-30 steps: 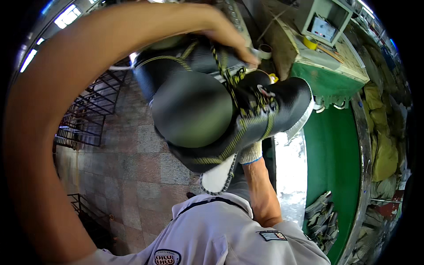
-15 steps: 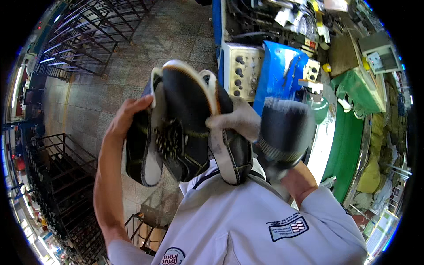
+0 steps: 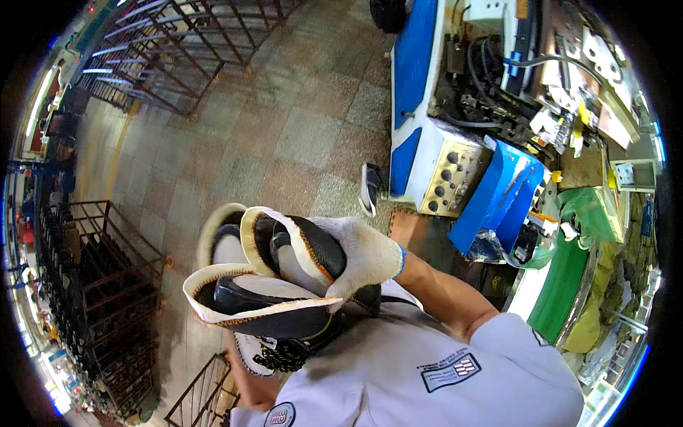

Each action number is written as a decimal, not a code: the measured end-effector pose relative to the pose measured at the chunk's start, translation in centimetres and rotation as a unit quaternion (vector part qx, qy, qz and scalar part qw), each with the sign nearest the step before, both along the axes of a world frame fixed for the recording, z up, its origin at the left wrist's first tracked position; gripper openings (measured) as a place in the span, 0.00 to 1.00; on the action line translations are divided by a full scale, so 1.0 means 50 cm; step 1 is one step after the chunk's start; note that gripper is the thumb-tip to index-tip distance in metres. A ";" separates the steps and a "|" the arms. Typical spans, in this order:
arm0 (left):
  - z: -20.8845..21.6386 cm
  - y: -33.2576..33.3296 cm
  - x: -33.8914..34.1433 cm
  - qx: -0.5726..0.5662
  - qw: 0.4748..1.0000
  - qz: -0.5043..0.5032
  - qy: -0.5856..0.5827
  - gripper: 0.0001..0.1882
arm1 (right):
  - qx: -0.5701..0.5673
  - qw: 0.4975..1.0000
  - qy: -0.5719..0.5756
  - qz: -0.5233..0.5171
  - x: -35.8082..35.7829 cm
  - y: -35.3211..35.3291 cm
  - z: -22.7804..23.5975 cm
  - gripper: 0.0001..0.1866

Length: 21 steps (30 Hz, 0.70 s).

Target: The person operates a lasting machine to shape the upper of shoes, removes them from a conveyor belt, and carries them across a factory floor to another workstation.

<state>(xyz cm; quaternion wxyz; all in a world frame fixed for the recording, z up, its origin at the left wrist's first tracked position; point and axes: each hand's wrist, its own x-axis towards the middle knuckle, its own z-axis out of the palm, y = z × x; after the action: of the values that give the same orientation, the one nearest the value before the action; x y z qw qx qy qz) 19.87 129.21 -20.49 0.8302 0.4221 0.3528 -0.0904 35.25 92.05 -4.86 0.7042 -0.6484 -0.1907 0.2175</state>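
Gripping the end of the middle shoe (image 3: 295, 260), the right hand (image 3: 366, 256) wears a whitish glove with a blue edge at the wrist; its fingers are closed over the pale rim, and one fingertip reaches down to the end of the front shoe (image 3: 277, 326), near or touching it; the left hand is hidden behind the shoes, therefore I cannot tell if it is open or closed; only the left forearm (image 3: 249, 377) is seen, coming up from the lower edge beneath them. These shoes are in front of the person's chest, above the floor (image 3: 284, 156); they are black, with a pale rim, and orange stitching shows along the middle one and the front one; their open sides face the camera, and a pale surface is visible inside; the front shoe lies lower and partly covers the middle one; the left shoe (image 3: 226, 245) is blurred and is behind the two others. Below the front shoe hang black and yellow laces (image 3: 281, 356); beside them there is a white piece (image 3: 250, 356) with dark stitches at its border. Farther away, one dark shoe with a white sole (image 3: 368, 188) lies on the floor, near the foot of a blue and white machine (image 3: 413, 78); next to this machine are a cream panel with black knobs (image 3: 448, 174) and a blue tray (image 3: 498, 196), which is tilted; at the right runs a green belt (image 3: 555, 285); at the left stand dark metal racks (image 3: 185, 50).
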 end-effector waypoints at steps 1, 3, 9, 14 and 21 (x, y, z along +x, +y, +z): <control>0.001 0.024 0.010 0.004 1.000 0.012 0.003 0.31 | 0.001 1.000 0.011 0.006 0.016 0.020 -0.016 0.46; -0.001 0.059 0.028 0.010 1.000 0.023 0.010 0.31 | 0.002 1.000 0.027 0.010 0.053 0.062 -0.050 0.43; -0.045 0.148 0.138 -0.013 1.000 0.010 0.012 0.31 | 0.048 0.994 0.092 -0.043 0.163 0.240 -0.119 0.36; -0.103 0.248 0.216 -0.021 0.999 -0.002 0.025 0.31 | 0.064 0.974 0.171 -0.134 0.099 0.391 -0.131 0.49; -0.197 0.276 0.172 -0.069 0.994 0.024 0.083 0.30 | 0.058 0.940 0.333 0.037 0.008 0.359 -0.207 0.61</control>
<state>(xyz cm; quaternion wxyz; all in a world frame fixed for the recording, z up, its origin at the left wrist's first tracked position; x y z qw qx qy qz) 28.48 143.00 -30.33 0.8270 0.3467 0.4234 -0.1292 35.66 110.02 -15.22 0.7555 -0.4889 0.0187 0.4357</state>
